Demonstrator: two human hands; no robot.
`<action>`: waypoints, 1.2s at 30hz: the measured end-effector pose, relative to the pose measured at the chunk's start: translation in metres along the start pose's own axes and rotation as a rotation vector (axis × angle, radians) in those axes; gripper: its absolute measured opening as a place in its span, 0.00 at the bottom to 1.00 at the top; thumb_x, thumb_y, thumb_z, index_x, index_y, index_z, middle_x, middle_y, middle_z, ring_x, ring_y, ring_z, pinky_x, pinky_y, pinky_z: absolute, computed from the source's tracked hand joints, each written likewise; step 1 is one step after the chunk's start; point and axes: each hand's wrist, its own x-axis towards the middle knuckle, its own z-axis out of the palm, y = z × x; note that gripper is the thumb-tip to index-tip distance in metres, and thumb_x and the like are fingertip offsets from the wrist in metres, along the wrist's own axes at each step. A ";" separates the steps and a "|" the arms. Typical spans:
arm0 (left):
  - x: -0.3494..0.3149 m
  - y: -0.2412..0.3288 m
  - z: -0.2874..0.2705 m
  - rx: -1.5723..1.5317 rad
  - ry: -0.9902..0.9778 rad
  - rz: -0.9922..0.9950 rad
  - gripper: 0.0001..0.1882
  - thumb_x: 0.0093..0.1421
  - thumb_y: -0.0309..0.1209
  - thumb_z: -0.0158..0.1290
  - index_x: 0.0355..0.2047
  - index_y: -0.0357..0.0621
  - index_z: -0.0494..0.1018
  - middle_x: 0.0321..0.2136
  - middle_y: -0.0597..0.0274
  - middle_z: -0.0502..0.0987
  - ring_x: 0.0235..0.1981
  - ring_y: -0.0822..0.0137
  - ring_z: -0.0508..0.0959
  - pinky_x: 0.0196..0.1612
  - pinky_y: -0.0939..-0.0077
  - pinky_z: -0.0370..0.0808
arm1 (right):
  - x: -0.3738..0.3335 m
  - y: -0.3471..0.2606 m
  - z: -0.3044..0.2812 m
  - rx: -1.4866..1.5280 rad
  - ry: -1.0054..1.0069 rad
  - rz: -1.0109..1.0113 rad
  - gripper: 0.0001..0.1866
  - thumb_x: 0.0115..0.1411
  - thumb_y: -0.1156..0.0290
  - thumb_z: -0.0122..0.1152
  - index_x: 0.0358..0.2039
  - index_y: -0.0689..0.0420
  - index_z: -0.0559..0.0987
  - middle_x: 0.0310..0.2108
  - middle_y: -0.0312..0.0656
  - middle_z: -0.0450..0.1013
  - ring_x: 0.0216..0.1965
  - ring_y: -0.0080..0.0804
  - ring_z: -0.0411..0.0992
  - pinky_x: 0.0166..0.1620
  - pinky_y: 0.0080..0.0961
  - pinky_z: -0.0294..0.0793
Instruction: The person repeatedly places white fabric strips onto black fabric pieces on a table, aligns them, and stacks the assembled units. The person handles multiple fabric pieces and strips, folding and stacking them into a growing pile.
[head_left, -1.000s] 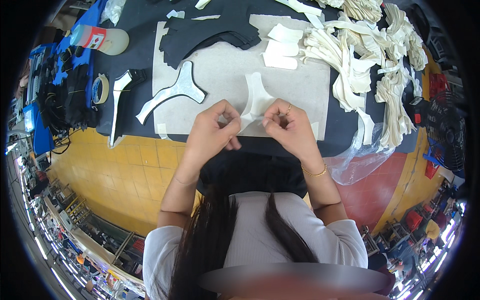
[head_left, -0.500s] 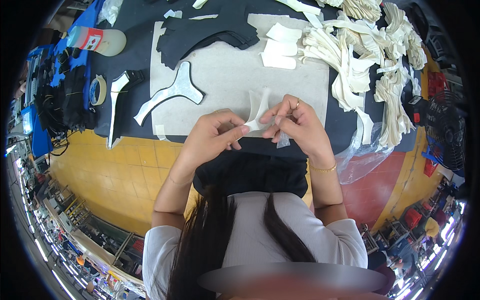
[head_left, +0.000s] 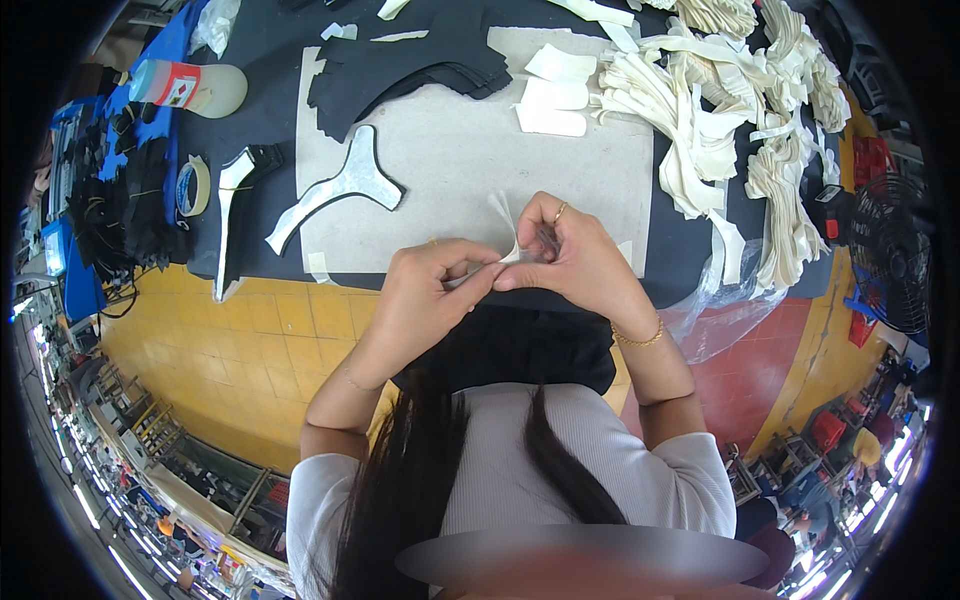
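A thin white strip-like cut piece is pinched between both of my hands at the near edge of the grey board. My left hand grips its lower end between thumb and fingers. My right hand is closed on the same piece from the other side, thumbs nearly touching. Its upper end stands up between my hands, and the lower part is hidden by my fingers. Beyond my left hand lies a Y-shaped grey template with a dark edge.
The grey board carries stacked black cut pieces and several white pieces. Cream bundles heap at the right above a clear plastic bag. A tape roll, bottle and second template lie left.
My right hand has moved left, up against my left hand. The white piece now shows narrower and more edge-on, and the clear scrap below my right hand is out of sight.
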 end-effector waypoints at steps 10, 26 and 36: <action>-0.007 0.000 -0.005 -0.050 0.032 -0.092 0.07 0.63 0.27 0.60 0.35 0.35 0.78 0.14 0.77 0.64 0.17 0.85 0.59 0.21 0.85 0.54 | -0.003 -0.004 -0.019 -0.064 0.034 0.071 0.15 0.49 0.74 0.76 0.25 0.57 0.73 0.18 0.26 0.61 0.22 0.14 0.56 0.26 0.15 0.56; -0.011 -0.009 0.009 -0.226 0.152 -0.058 0.06 0.69 0.28 0.53 0.37 0.37 0.71 0.17 0.75 0.68 0.17 0.87 0.58 0.19 0.87 0.51 | -0.015 0.003 0.000 -0.037 0.467 -0.210 0.13 0.56 0.85 0.60 0.24 0.59 0.65 0.36 0.46 0.81 0.31 0.19 0.74 0.38 0.18 0.75; -0.007 -0.012 0.001 -0.285 0.098 -0.164 0.08 0.69 0.30 0.53 0.39 0.38 0.71 0.16 0.72 0.69 0.16 0.83 0.61 0.19 0.84 0.55 | -0.032 0.009 -0.025 0.213 0.668 -0.185 0.13 0.65 0.83 0.55 0.27 0.58 0.62 0.37 0.53 0.79 0.28 0.25 0.78 0.30 0.19 0.78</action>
